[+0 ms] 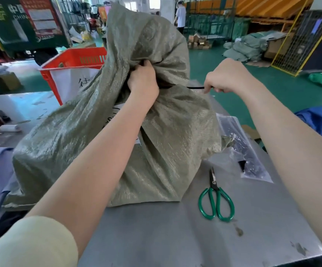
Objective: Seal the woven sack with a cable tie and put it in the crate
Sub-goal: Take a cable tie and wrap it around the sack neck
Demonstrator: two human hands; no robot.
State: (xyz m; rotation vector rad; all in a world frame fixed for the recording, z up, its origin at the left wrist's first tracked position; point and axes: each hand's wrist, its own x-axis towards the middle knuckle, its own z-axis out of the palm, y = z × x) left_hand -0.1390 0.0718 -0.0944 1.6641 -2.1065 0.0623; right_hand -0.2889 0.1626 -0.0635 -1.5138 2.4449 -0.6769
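A grey-green woven sack (167, 135) stands full on the metal table (185, 237), its loose top flopping upward. My left hand (142, 79) grips the bunched neck of the sack. A black cable tie (194, 87) runs from the neck to the right, stretched taut. My right hand (227, 78) is closed on the tie's free end, apart from the sack. An orange-red plastic crate (73, 60) with a white paper label stands behind the sack at the left.
Green-handled scissors (216, 201) lie on the table right of the sack. A clear plastic bag of black cable ties (242, 147) lies further right. A white paper roll (10, 128) sits at the left. More sacks and a person stand on the green floor behind.
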